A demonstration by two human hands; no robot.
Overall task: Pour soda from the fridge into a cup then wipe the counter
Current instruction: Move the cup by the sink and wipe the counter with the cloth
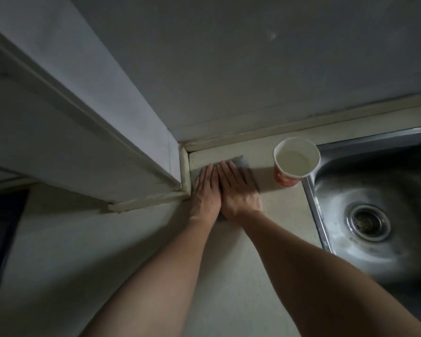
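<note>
A grey cloth lies flat on the pale counter, in the back corner by the wall. My left hand and my right hand press down on it side by side, palms flat and fingers together, covering most of it. Right of the hands stands a red and white paper cup holding a pale liquid, upright, close to the sink's left rim. No soda bottle is in view.
A steel sink with a round drain takes up the right side. A boxed wall column juts out at the left, its base beside my left hand. A dark surface shows at the far left edge.
</note>
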